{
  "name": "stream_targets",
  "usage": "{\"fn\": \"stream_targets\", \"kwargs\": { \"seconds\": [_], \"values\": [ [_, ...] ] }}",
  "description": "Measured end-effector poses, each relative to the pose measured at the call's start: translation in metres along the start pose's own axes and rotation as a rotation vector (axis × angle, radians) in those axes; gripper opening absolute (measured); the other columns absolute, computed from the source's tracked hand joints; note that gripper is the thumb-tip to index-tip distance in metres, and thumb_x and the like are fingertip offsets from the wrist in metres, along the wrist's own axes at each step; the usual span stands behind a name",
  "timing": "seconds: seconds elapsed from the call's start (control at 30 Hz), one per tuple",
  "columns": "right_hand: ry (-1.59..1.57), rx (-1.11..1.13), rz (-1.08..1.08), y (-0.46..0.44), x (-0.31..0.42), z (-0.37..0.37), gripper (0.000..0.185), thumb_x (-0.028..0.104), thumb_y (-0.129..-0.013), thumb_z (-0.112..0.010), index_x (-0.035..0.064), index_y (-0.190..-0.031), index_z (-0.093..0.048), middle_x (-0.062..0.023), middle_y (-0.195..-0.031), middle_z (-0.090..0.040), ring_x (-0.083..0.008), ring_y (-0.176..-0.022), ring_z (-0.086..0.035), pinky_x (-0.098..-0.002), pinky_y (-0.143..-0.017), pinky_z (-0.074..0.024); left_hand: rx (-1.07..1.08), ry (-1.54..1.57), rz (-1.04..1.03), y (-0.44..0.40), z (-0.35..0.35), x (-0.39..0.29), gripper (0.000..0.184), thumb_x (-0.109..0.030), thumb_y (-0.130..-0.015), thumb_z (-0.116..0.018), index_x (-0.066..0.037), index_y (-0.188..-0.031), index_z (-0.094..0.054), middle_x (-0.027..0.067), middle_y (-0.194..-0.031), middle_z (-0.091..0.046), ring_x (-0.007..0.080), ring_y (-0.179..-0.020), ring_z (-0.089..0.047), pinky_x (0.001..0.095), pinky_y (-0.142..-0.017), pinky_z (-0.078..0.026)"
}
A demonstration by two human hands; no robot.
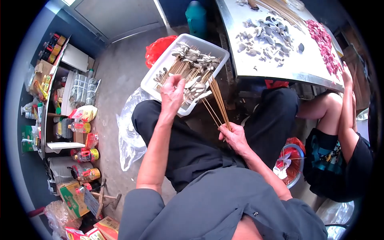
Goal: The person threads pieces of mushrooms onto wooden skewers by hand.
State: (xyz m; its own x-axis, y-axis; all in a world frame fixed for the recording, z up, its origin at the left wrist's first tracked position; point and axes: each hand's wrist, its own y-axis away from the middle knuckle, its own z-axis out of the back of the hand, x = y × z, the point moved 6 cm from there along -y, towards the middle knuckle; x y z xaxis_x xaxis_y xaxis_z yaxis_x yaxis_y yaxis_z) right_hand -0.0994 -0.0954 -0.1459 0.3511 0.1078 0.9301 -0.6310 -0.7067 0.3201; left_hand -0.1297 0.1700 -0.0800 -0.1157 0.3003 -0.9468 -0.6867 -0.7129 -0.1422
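Observation:
My right hand [235,138] is closed around a bundle of thin bamboo skewers [219,100], which fan out toward the tub's near right rim. My left hand [173,94] is over the left side of the white plastic tub [155,72], its fingers curled together; whatever is between them is hidden. In the tub lie many skewers threaded with grey-white mushroom pieces [188,54], probably oyster mushrooms. More loose mushroom pieces [272,38] are spread on the metal-edged table beyond.
Chopped red meat [322,44] and loose skewers [280,11] lie on the table [248,66]. Another person's hand [347,76] is at its right edge. A red-lined bucket [298,160] stands by my right leg. Bottles and boxes fill the shelf [60,145] at left.

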Motion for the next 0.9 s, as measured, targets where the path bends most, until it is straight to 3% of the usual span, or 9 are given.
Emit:
{"fn": "stream_targets", "kwargs": {
  "seconds": [0.07, 0.1, 0.2, 0.33, 0.4, 0.5, 0.7, 0.83, 0.9],
  "values": [
    [-0.023, -0.013, -0.021, 0.0, 0.003, 0.002, 0.016, 0.018, -0.092, -0.059, 0.0037, -0.086, -0.063, 0.0012, -0.062, -0.06, -0.0023, -0.047, -0.041, -0.0205, -0.043, -0.0296, 0.002, -0.421, -0.475, 0.005, 0.007, -0.048, 0.03, -0.006, -0.081, -0.062, -0.001, -0.11, -0.059, 0.016, -0.111, -0.061, 0.03, -0.1, -0.059, 0.0357, -0.089, -0.046],
    [-0.042, -0.014, -0.042, -0.001, 0.004, 0.003, 0.015, 0.018, -0.092, -0.06, 0.0037, -0.086, -0.063, 0.0014, -0.062, -0.06, -0.0022, -0.048, -0.042, -0.0203, -0.043, -0.0298, 0.156, -0.448, -0.489, 0.009, 0.003, -0.059, 0.049, 0.001, -0.07, -0.062, -0.006, -0.118, -0.057, 0.0168, -0.128, -0.051, 0.0341, -0.123, -0.046, 0.0409, -0.103, -0.038],
    [0.01, 0.018, -0.061, -0.001, 0.005, 0.001, 0.016, 0.018, -0.092, -0.06, 0.0044, -0.085, -0.063, 0.0021, -0.061, -0.059, -0.002, -0.049, -0.042, -0.0203, -0.044, -0.0307, 0.421, -0.75, -0.735, 0.026, -0.016, -0.085, 0.057, 0.002, -0.067, -0.06, -0.008, -0.122, -0.054, 0.0137, -0.135, -0.045, 0.0329, -0.13, -0.039, 0.0461, -0.107, -0.033],
    [0.045, 0.047, -0.032, 0.0, 0.002, -0.001, 0.017, 0.019, -0.092, -0.06, 0.005, -0.082, -0.064, 0.0028, -0.061, -0.058, -0.0019, -0.051, -0.043, -0.0207, -0.045, -0.032, 0.72, -0.917, -0.899, 0.031, -0.039, -0.067, 0.051, 0.0, -0.071, -0.062, -0.011, -0.12, -0.055, 0.0125, -0.132, -0.045, 0.0324, -0.134, -0.035, 0.0529, -0.107, -0.03],
    [0.09, 0.051, -0.032, 0.002, 0.007, -0.001, 0.018, 0.019, -0.092, -0.06, 0.0051, -0.081, -0.064, 0.003, -0.061, -0.058, -0.0021, -0.052, -0.044, -0.0209, -0.047, -0.0333, 0.702, -0.916, -0.956, 0.027, -0.04, -0.067, 0.044, -0.002, -0.074, -0.062, -0.01, -0.116, -0.056, 0.0104, -0.117, -0.052, 0.03, -0.125, -0.044, 0.0543, -0.105, -0.03],
    [0.104, 0.038, -0.016, 0.003, 0.009, 0.0, 0.018, 0.02, -0.092, -0.059, 0.0047, -0.083, -0.064, 0.0025, -0.062, -0.059, -0.0021, -0.054, -0.045, -0.0207, -0.049, -0.0342, 0.88, -0.949, -0.882, 0.021, -0.04, -0.063, 0.037, -0.002, -0.073, -0.062, -0.009, -0.109, -0.058, 0.0053, -0.09, -0.054, 0.0253, -0.099, -0.055, 0.051, -0.099, -0.035],
    [-0.044, -0.172, -0.064, -0.004, 0.0, 0.022, 0.018, 0.022, -0.093, -0.058, 0.0051, -0.089, -0.064, 0.0001, -0.062, -0.06, -0.0024, -0.047, -0.04, -0.0201, -0.044, -0.0304, 0.654, -0.886, -0.645, -0.047, 0.02, -0.044, 0.039, 0.003, -0.063, -0.062, -0.003, -0.101, -0.062, 0.0135, -0.088, -0.059, 0.0355, -0.09, -0.058, 0.0433, -0.077, -0.047],
    [-0.07, -0.164, -0.106, -0.008, -0.002, 0.017, 0.018, 0.022, -0.093, -0.058, 0.0048, -0.089, -0.063, 0.0005, -0.059, -0.058, -0.0029, -0.046, -0.039, -0.0208, -0.044, -0.0302, 0.414, -0.839, -0.33, -0.094, 0.066, -0.007, 0.036, -0.004, -0.067, -0.07, -0.001, -0.102, -0.064, 0.0141, -0.093, -0.065, 0.03, -0.087, -0.064, 0.0362, -0.078, -0.049],
    [-0.024, -0.146, -0.087, -0.011, -0.009, 0.013, 0.018, 0.022, -0.094, -0.057, 0.0043, -0.091, -0.063, 0.0002, -0.06, -0.058, -0.0024, -0.044, -0.038, -0.0198, -0.042, -0.029, 0.376, -0.461, 0.184, -0.113, 0.079, 0.04, 0.04, -0.009, -0.064, -0.076, 0.0, -0.101, -0.065, 0.0115, -0.09, -0.067, 0.0214, -0.084, -0.064, 0.0313, -0.078, -0.048]
  ]
}}
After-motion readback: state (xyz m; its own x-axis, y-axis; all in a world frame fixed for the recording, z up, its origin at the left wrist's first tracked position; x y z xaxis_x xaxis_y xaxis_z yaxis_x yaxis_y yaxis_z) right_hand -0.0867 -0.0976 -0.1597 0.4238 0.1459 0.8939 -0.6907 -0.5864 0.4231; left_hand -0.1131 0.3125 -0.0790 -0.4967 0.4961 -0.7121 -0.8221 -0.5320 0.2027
